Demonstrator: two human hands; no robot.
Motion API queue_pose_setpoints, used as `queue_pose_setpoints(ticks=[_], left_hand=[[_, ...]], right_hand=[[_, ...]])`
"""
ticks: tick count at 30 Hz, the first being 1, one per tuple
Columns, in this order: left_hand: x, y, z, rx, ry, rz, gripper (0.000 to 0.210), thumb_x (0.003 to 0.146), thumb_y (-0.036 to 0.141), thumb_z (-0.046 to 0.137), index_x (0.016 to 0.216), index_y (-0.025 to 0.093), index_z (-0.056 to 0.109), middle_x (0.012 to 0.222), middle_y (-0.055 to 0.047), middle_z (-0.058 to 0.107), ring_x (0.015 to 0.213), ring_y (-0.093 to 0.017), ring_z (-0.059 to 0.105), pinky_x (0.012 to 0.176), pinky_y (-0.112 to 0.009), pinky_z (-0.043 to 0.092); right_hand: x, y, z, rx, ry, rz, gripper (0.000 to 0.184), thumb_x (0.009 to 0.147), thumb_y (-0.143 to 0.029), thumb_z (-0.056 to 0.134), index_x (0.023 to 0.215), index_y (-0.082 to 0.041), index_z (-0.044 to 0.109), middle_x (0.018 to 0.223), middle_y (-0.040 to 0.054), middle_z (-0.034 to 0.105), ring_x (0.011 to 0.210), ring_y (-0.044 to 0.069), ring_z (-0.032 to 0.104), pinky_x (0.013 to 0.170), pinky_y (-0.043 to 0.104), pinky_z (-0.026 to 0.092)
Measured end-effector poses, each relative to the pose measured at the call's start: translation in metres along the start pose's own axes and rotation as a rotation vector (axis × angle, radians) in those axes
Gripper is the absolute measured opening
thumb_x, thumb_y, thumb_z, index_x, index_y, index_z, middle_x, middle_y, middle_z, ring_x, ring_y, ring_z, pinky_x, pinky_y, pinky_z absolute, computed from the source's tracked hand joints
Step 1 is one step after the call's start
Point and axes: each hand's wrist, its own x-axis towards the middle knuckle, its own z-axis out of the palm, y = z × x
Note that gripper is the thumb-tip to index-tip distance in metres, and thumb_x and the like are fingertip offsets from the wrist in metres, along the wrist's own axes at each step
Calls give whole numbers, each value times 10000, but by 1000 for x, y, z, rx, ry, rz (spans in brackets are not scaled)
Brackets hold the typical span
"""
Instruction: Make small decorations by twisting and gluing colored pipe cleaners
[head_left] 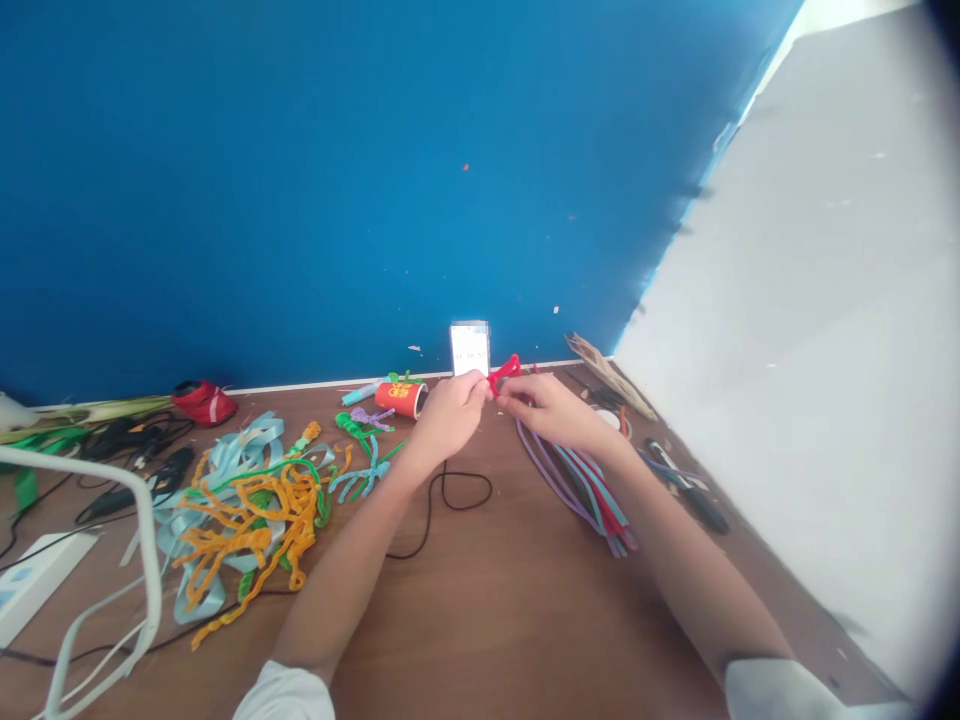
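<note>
A red pipe cleaner [510, 367], bent into a small loop, is held up above the table between my two hands. My left hand [452, 412] pinches its left end with thumb and forefinger. From the other side my right hand [553, 408] has its fingers closed on the same red piece, close to the left fingertips. Under my right hand and forearm lies a bundle of straight pipe cleaners [566, 478] in purple, light blue and red. A phone [470, 348] with a bright screen stands behind the hands, against the blue wall.
Orange twisted pipe cleaners [277, 515] and light blue ribbon [244, 455] are heaped on the left. A red paper cup [400, 398] lies on its side. A black cable [430, 510] crosses the table. A white curved tube [148, 560] and power strip [41, 580] occupy the left edge.
</note>
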Motion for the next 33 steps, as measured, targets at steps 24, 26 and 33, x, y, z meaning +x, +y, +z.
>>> queue_pose_setpoints(ticks=[24,26,33], left_hand=[[-13,9,-7,235,-294,118,329,939,346,435,667,201,551,656,-28,609,556,-154,431,574,-301,225],[-13,9,-5,256,-266,101,338,948,361,434,694,206,595,679,-41,635,561,-163,461,578,-301,236],[-8,3,2,285,-217,84,338,963,419,449,843,232,704,815,-65,703,667,-202,591,614,-302,316]], right_hand=[[1,20,-13,353,-28,43,334,875,-427,640,709,-141,688,679,2,597,632,117,491,593,266,355],[1,17,-12,342,8,37,333,878,-427,633,712,-143,685,688,6,595,648,122,494,603,267,366],[-1,5,-10,223,41,21,328,914,-398,583,701,-157,647,678,0,572,649,119,450,610,277,330]])
